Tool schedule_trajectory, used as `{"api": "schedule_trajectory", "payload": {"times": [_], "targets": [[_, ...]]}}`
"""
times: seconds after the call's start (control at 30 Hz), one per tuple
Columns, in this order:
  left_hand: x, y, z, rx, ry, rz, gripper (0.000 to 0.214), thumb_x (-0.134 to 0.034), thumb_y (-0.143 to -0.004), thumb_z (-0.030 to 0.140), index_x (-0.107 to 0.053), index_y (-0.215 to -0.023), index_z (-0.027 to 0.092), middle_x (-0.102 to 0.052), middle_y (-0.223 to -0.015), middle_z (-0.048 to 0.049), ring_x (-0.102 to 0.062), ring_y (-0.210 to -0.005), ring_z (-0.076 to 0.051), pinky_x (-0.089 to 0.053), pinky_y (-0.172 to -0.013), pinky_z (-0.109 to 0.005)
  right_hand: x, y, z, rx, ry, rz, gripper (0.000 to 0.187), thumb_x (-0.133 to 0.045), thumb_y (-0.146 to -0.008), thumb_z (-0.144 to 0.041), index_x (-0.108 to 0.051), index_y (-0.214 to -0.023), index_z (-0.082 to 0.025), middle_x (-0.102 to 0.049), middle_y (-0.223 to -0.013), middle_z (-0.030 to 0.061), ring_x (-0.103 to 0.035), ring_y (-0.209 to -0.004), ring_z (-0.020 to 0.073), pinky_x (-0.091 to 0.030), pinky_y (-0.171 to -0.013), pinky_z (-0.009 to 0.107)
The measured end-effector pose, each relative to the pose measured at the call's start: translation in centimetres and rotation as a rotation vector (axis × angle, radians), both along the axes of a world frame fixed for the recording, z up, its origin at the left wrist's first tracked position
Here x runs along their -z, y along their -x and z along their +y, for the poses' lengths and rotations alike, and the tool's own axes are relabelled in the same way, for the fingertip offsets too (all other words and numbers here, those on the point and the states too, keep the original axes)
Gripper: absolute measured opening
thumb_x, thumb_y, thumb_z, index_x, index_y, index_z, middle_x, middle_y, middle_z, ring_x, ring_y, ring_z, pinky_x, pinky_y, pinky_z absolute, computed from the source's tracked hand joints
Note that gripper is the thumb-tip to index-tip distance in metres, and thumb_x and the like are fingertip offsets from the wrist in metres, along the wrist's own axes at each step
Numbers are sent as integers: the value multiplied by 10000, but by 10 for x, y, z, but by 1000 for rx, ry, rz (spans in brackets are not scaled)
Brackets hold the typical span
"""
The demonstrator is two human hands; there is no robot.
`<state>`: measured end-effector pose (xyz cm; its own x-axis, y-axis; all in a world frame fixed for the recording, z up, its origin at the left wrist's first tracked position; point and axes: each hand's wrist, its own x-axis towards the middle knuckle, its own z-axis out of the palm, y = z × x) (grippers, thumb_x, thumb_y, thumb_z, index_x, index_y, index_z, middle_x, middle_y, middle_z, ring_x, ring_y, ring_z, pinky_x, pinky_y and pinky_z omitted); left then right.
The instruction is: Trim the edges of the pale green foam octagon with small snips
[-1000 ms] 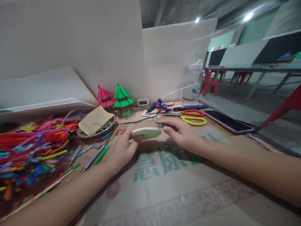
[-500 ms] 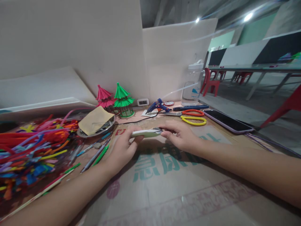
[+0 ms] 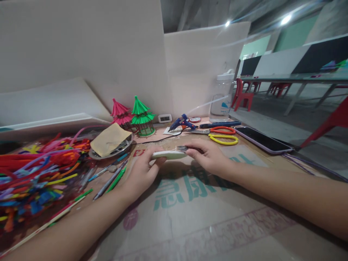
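My left hand [image 3: 146, 165] grips a thin, pale white-green disc-like piece [image 3: 171, 155] by its left end, thumb below and fingers above. It is held nearly edge-on over a cardboard sheet [image 3: 195, 224]. At the piece's right end, my right hand [image 3: 205, 155] is closed in a pinch on a small shiny metal piece [image 3: 182, 148], whose kind I cannot make out. The metal rests at or just over the top of the pale piece. Behind my hands lie scissors [image 3: 223, 140] with red and yellow handles and a blue glue gun [image 3: 182, 122].
Pipe cleaners [image 3: 40, 174] in many colours are heaped at left, beside a metal dish [image 3: 95, 156] and several pens [image 3: 116, 179]. Pink [image 3: 121, 112] and green [image 3: 143, 117] pagoda models stand behind. At right are a phone [image 3: 263, 139] and a water bottle [image 3: 220, 99].
The metal piece in my right hand has shifted slightly up and left along the pale piece's top, and the pale piece's right end shows more. My left hand stays put.
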<state>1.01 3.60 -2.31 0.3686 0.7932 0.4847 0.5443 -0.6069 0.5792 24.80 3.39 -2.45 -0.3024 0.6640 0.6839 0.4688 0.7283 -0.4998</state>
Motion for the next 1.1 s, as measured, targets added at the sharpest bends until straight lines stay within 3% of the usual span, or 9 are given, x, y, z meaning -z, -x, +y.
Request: {"api": "schedule_trajectory", "payload": {"times": [0.13, 0.33, 0.53, 0.77, 1.1], "targets": [[0, 0, 0, -14, 13, -26, 170, -517, -926, 318, -585, -1041, 212, -659, -978, -23, -614, -919, -194, -472, -805, -285, 2, -2, 3, 39, 1, 48, 259, -522, -919, -340, -709, -1026, -195, -747, -971, 63, -693, -853, 205, -549, -717, 325], [-2, -1, 0, -36, -23, -9, 141, -507, -927, 280, -581, -1022, 208, -656, -965, -25, -613, -918, -194, -472, -829, -295, 4, -3, 4, 0, -11, -26, 254, -517, -918, -334, -707, -1012, -194, -743, -893, 54, -681, -774, 197, -536, -666, 316], [2, 1, 1, -7, -71, 47, 175, -503, -925, 256, -595, -1060, 195, -677, -1057, -62, -622, -1011, -218, -478, -902, -343, 4, -1, 1, -23, -95, -49, 242, -540, -924, -324, -697, -1023, -170, -751, -921, 70, -681, -794, 197, -530, -702, 319], [2, 2, -2, 51, -148, 127, 187, -503, -907, 188, -610, -1059, 203, -692, -1059, -54, -636, -1006, -202, -500, -892, -324, 1, 0, -5, -65, -111, -121, 220, -547, -934, -301, -689, -1045, -174, -743, -938, 77, -673, -855, 203, -512, -746, 325], [0, 0, -3, 25, -81, 64, 192, -501, -929, 257, -599, -1087, 206, -682, -1054, -57, -633, -1015, -208, -500, -889, -329, 2, -2, -2, -57, -171, -103, 242, -545, -944, -332, -686, -1040, -161, -738, -892, 75, -659, -793, 190, -505, -720, 320]]}}
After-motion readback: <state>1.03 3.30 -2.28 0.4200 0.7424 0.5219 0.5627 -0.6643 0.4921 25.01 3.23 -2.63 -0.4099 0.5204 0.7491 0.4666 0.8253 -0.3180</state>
